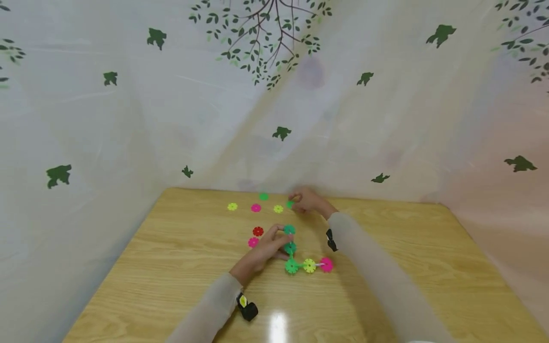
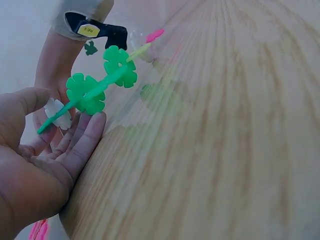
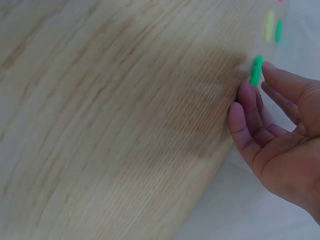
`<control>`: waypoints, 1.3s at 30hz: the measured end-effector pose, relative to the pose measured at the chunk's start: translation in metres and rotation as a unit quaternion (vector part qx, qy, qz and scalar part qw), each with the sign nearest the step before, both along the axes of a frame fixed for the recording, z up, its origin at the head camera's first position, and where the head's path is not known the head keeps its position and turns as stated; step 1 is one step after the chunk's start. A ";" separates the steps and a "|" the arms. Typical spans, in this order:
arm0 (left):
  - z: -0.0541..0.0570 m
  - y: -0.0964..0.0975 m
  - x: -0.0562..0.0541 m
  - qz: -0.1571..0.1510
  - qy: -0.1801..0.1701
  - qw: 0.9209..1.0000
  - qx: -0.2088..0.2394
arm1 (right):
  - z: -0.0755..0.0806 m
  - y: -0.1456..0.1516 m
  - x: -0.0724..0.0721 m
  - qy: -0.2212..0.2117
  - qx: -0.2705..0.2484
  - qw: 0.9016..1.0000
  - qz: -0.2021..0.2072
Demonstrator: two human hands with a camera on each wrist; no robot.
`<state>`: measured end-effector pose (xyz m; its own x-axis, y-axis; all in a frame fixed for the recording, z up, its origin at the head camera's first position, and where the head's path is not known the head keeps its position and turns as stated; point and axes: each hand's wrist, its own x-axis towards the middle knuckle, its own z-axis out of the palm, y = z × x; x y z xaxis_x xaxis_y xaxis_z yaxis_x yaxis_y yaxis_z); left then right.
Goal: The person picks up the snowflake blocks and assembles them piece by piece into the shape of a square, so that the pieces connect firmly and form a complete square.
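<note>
My left hand [image 1: 268, 247] holds an L-shaped chain of slotted flower-like plastic discs by its upright arm, the thumb and fingers around its far end. Green discs [image 2: 86, 94] make up much of the chain, with a white disc [image 2: 59, 114] close to the thumb in the left wrist view. The short arm runs right through a yellow disc [image 1: 309, 266] to a pink disc [image 1: 327, 265]. Near the table's back edge, my right hand [image 1: 308, 200] pinches a loose green disc [image 3: 256, 71] between thumb and fingertips.
Left of the right hand lie loose discs: a yellow one [image 1: 278, 208], a pink one [image 1: 256, 207], another green one [image 1: 263, 196] and a further yellow one [image 1: 232, 206]. A red disc [image 1: 258, 231] lies beside the left hand. A patterned cloth [image 1: 326, 143] hangs behind the wooden table [image 1: 180, 267].
</note>
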<state>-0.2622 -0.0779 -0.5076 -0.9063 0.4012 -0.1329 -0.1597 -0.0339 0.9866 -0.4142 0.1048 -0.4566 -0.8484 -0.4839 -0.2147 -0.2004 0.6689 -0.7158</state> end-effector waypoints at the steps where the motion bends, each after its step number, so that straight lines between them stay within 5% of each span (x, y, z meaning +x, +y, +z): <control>1: 0.000 0.001 0.000 -0.001 0.000 1.000 0.001 | -0.001 0.000 0.000 -0.002 0.008 1.000 -0.003; 7: -0.001 0.003 -0.002 0.001 -0.005 1.000 0.015 | -0.005 0.000 0.000 0.052 0.044 0.998 0.012; 12: -0.001 0.002 -0.002 0.010 -0.010 1.000 0.022 | -0.006 0.008 0.007 0.076 0.017 0.997 0.028; 22: 0.000 0.005 -0.004 0.048 -0.019 0.999 0.015 | -0.004 0.049 0.036 0.063 -0.054 0.995 0.056; 29: 0.000 0.008 -0.004 0.067 -0.025 0.997 0.020 | -0.001 0.055 0.074 0.048 -0.108 0.992 0.041; 39: -0.001 0.013 -0.005 0.095 -0.031 0.995 0.019 | -0.006 0.050 0.098 0.125 -0.154 0.980 0.035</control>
